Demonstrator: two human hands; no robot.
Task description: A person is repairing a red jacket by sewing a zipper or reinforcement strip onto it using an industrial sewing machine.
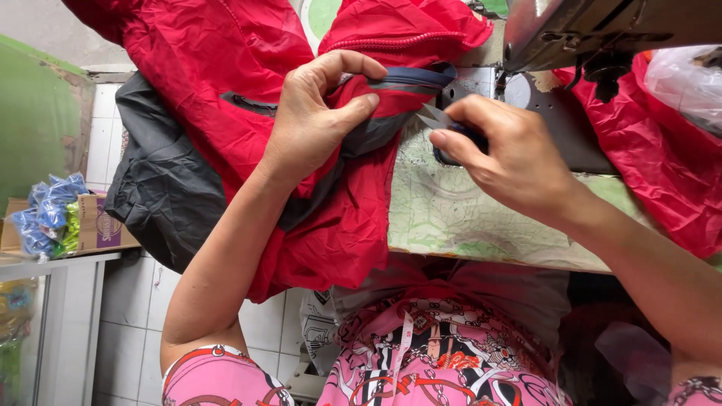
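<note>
While left hand (312,120) pinches jacket (226,68), right hand (511,154) grips snips (436,119).

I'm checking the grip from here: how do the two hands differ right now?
The left hand pinches a fold of the red jacket at its dark trim; the right hand holds small scissors. The left hand lies on the cloth, the right over the sewing table. Both are bare and meet at the trim.

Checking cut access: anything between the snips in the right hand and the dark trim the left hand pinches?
Nothing visible. The snips in the right hand point straight at the dark trim pinched by the left hand; only bare worktable lies below.
</note>
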